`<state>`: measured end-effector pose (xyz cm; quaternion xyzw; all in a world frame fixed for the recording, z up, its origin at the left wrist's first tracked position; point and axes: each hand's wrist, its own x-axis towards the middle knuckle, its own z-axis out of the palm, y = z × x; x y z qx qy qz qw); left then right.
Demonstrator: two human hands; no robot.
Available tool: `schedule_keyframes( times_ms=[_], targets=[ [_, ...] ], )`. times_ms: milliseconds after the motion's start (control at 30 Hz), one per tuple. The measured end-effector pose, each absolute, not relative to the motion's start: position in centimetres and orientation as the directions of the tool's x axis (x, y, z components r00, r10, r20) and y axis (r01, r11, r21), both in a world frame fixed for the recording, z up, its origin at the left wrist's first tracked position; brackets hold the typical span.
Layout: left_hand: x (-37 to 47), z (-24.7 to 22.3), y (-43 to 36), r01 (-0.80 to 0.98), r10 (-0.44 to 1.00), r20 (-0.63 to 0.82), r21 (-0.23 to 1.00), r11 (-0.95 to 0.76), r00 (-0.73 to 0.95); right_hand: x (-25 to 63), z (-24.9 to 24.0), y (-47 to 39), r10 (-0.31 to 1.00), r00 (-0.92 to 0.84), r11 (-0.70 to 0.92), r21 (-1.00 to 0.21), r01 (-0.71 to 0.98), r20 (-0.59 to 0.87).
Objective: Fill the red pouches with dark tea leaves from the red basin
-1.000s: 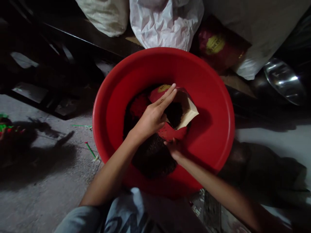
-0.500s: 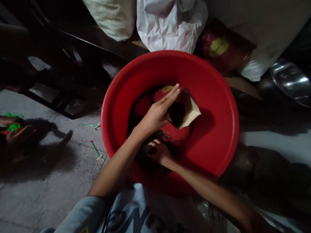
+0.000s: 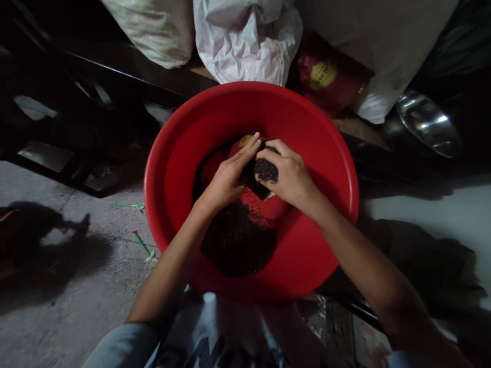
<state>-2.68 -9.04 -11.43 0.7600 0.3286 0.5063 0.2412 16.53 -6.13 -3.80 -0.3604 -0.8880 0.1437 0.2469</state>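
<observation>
Dark, crumbly soil (image 3: 240, 245) lies in the bottom of a large red plastic tub (image 3: 322, 240). Inside the tub, a red bag with a yellow label (image 3: 245, 140) rests with its mouth facing right. My left hand (image 3: 230, 176) grips the bag's upper edge, its fingers long and straight and its thumb side partly hidden. Beside it, my right hand (image 3: 289, 174) is curled around a handful of soil (image 3: 266, 170) at the bag's mouth. Both hands cover most of the opening.
White sacks (image 3: 249, 43) stand behind the tub, with a dark red labelled bag (image 3: 330, 74) beside them. At right is a shiny metal bowl (image 3: 429, 122). Green sticks (image 3: 141, 244) lie on the concrete floor at left, near another person's hand (image 3: 7, 220), dim at the edge.
My right hand has risen from the soil at the bottom of the tub to the bag's mouth, carrying a handful. My left hand stays at the bag. The view has shifted slightly.
</observation>
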Motion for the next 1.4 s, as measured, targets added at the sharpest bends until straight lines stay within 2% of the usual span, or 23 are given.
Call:
schedule_keyframes(
  times_ms=[100, 167, 233, 300, 333, 367, 400, 433, 500, 533, 633, 733, 800, 967, 1067, 1167, 1233, 1300, 1400],
  targets=[
    [-2.7, -11.6, -8.8, 0.259, 0.743, 0.614, 0.697, -0.669, 0.267, 16.7, -5.3, -6.4, 0.689, -0.651, 0.725, -0.305, 0.618, 0.319],
    [-2.4, -11.6, -9.0, 0.253, 0.743, 0.617, 0.699, -0.669, 0.26, 17.8, -5.5, -8.4, 0.653, -0.647, 0.755, -0.266, 0.6, 0.393],
    [-2.1, -11.5, -9.2, 0.244, 0.749, 0.615, 0.709, -0.662, 0.246, 19.7, -5.8, -11.0, 0.624, -0.589, 0.767, -0.262, 0.585, 0.512],
    [-1.9, -11.5, -9.4, 0.236, 0.758, 0.608, 0.721, -0.652, 0.236, 21.9, -7.1, -13.4, 0.68, -0.472, 0.706, -0.327, 0.628, 0.561],
    [-1.9, -11.5, -9.4, 0.234, 0.762, 0.605, 0.726, -0.647, 0.231, 22.9, -8.3, -14.4, 0.76, -0.396, 0.619, -0.388, 0.683, 0.516],
    [-2.0, -11.5, -9.4, 0.234, 0.766, 0.601, 0.73, -0.642, 0.227, 23.7, -9.8, -15.3, 0.866, -0.315, 0.477, -0.451, 0.754, 0.389],
    [-2.1, -11.5, -9.4, 0.237, 0.771, 0.596, 0.734, -0.636, 0.223, 24.1, -11.4, -16.0, 0.954, -0.227, 0.295, -0.484, 0.824, 0.194],
    [-2.2, -11.5, -9.4, 0.24, 0.776, 0.591, 0.738, -0.63, 0.22, 24.3, -13.2, -16.6, 0.99, -0.135, 0.107, -0.47, 0.876, -0.028],
    [-2.4, -11.4, -9.3, 0.24, 0.784, 0.577, 0.747, -0.62, 0.229, 23.5, -16.4, -17.8, 0.927, 0.008, -0.153, -0.358, 0.921, -0.376],
    [-2.4, -11.4, -9.3, 0.239, 0.787, 0.569, 0.751, -0.616, 0.24, 22.5, -17.8, -18.5, 0.882, 0.049, -0.216, -0.309, 0.926, -0.468],
    [-2.2, -11.2, -9.4, 0.233, 0.785, 0.556, 0.753, -0.615, 0.274, 18.5, -20.5, -20.6, 0.808, 0.14, -0.316, -0.221, 0.923, -0.572],
    [-1.9, -11.2, -9.5, 0.228, 0.78, 0.559, 0.75, -0.62, 0.283, 14.4, -21.6, -22.3, 0.682, 0.24, -0.412, -0.092, 0.906, -0.691],
    [-1.7, -11.3, -9.5, 0.217, 0.78, 0.557, 0.755, -0.619, 0.286, 12.8, -21.6, -23.0, 0.65, 0.199, -0.389, -0.096, 0.916, -0.734],
    [-1.9, -11.5, -9.3, 0.187, 0.784, 0.551, 0.771, -0.609, 0.286, 13.1, -21.5, -23.3, 0.783, -0.074, -0.179, -0.337, 0.924, -0.617],
    [-2.2, -11.5, -9.3, 0.218, 0.789, 0.541, 0.766, -0.605, 0.291, 14.7, -21.3, -23.0, 0.789, -0.26, -0.071, -0.502, 0.862, -0.558],
    [-2.4, -11.4, -9.4, 0.249, 0.778, 0.555, 0.742, -0.623, 0.294, 16.5, -19.0, -22.3, 0.822, -0.36, -0.022, -0.658, 0.753, -0.44],
    [-2.4, -11.4, -9.4, 0.246, 0.766, 0.57, 0.729, -0.639, 0.298, 17.5, -15.4, -21.4, 0.87, -0.406, 0.054, -0.764, 0.643, -0.28],
    [-2.4, -11.3, -9.5, 0.234, 0.759, 0.573, 0.728, -0.645, 0.31, 18.1, -10.8, -19.6, 0.899, -0.434, 0.208, -0.82, 0.534, -0.055],
    [-2.2, -11.2, -9.5, 0.235, 0.759, 0.557, 0.731, -0.641, 0.337, 18.1, -4.9, -15.5, 0.872, -0.406, 0.465, -0.718, 0.518, 0.271]
  ],
)
